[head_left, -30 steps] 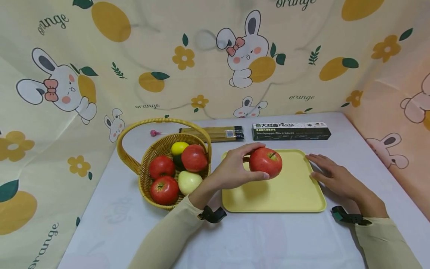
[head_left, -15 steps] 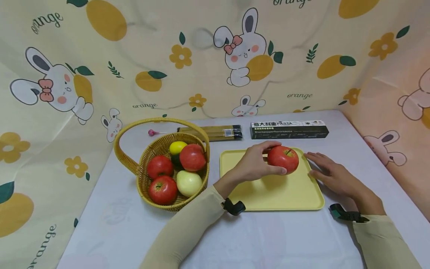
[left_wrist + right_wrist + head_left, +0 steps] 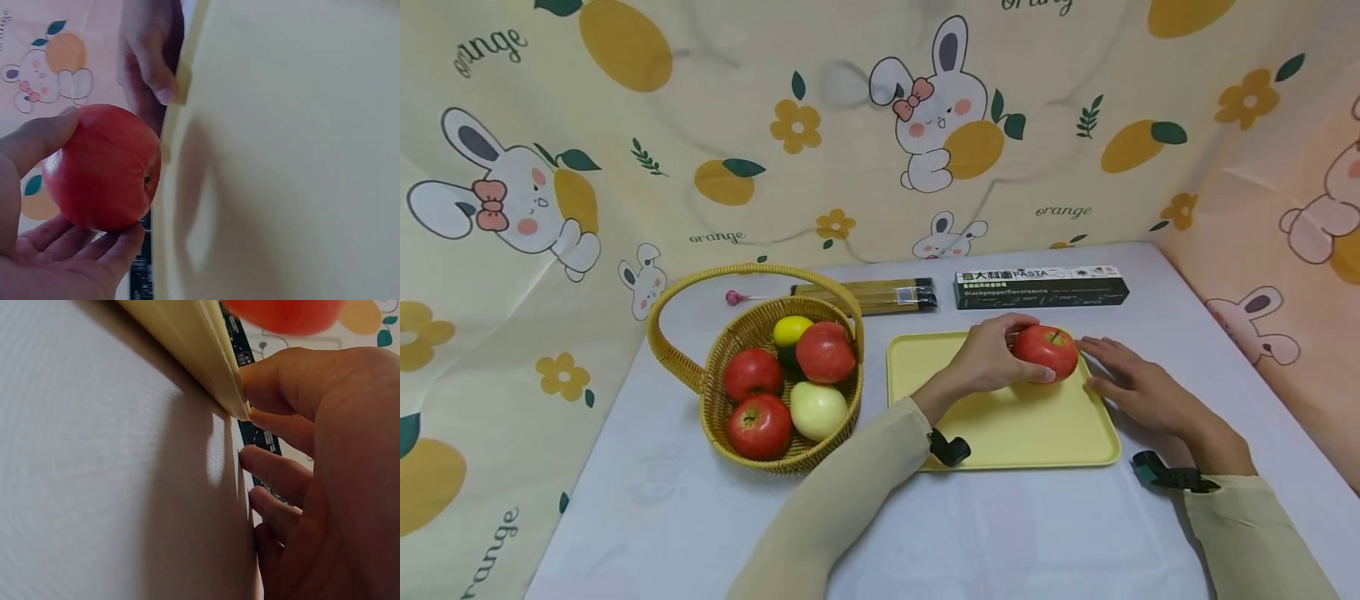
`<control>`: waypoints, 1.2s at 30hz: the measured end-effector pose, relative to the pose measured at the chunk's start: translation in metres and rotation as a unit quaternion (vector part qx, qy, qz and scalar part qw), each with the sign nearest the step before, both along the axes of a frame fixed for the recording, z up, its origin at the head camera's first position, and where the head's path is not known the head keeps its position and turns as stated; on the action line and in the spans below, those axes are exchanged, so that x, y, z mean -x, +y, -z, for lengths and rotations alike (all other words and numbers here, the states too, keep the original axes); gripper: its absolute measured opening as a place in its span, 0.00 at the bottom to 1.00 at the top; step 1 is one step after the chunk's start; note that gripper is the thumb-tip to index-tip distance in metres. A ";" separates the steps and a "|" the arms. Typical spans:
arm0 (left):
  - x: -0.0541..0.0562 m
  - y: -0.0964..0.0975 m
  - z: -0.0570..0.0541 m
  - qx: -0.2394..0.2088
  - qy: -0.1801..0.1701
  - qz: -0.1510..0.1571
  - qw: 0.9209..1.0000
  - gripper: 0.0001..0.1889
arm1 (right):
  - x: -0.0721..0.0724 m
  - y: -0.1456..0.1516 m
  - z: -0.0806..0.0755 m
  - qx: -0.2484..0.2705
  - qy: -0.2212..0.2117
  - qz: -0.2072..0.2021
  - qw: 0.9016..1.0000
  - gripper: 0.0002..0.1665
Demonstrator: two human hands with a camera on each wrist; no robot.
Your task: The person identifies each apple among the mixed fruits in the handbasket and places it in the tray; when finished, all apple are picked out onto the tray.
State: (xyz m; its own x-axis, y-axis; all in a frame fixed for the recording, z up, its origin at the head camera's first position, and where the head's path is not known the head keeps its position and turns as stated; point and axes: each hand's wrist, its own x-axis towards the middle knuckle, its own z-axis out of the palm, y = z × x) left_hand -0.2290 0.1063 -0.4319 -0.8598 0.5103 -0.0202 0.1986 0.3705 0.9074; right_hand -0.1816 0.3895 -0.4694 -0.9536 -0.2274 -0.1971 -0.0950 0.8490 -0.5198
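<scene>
Over the far right part of the yellow tray (image 3: 955,425), my left hand (image 3: 988,357) grips a red apple (image 3: 1047,352) by its sides. In the left wrist view the apple (image 3: 100,169) sits between thumb and fingers, stem end facing the tray, and a shadow falls on the tray surface. My right hand (image 3: 1142,392) lies at the tray's right edge with fingers extended. From the right wrist, that hand's (image 3: 356,456) thumb and index finger touch the tray rim (image 3: 234,394), while the other fingers are loosely bent beside it.
Left of the tray stands a handled wicker basket (image 3: 718,446) holding several red apples (image 3: 760,425), a pale green fruit (image 3: 817,410), a yellow fruit (image 3: 792,331) and a dark one. Behind lie a spaghetti pack (image 3: 880,297), a pasta box (image 3: 1041,287) and a pink-ended stick (image 3: 735,297).
My left hand has carried the apple rightward over the tray, from near its middle to its far right part, and a little lower. The right hand stays at the tray edge.
</scene>
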 end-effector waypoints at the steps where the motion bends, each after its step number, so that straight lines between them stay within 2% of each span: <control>1: 0.001 0.002 0.002 -0.001 -0.001 -0.002 1.000 0.38 | 0.000 0.000 0.000 0.000 0.000 0.000 1.000 0.47; 9: 0.007 0.012 0.019 -0.020 -0.008 -0.022 1.000 0.41 | 0.003 -0.003 0.000 0.010 0.001 -0.003 1.000 0.47; 12: 0.006 0.012 0.020 0.006 0.004 -0.022 1.000 0.44 | 0.003 -0.004 -0.001 0.010 0.002 -0.004 1.000 0.47; 16: 0.000 0.010 0.017 0.073 0.039 -0.026 0.996 0.48 | 0.004 -0.004 0.000 0.009 0.002 -0.006 1.000 0.47; 20: -0.009 0.005 0.009 0.114 0.071 -0.037 0.990 0.50 | 0.004 -0.004 0.002 0.005 0.003 -0.006 1.000 0.47; 24: -0.023 -0.009 -0.004 0.096 0.085 -0.038 0.991 0.48 | 0.002 -0.002 0.003 -0.001 0.000 -0.001 1.000 0.47; 29: -0.044 -0.037 -0.026 0.055 0.085 -0.002 0.995 0.43 | 0.000 -0.001 0.003 -0.005 -0.002 0.003 1.000 0.48; 31: -0.053 -0.051 -0.034 0.036 0.072 0.015 0.997 0.41 | 0.000 -0.001 0.003 -0.004 -0.002 0.004 1.000 0.48; 36: -0.071 -0.095 -0.048 -0.039 0.000 0.039 0.998 0.38 | 0.001 -0.001 0.003 0.000 -0.004 0.003 1.000 0.48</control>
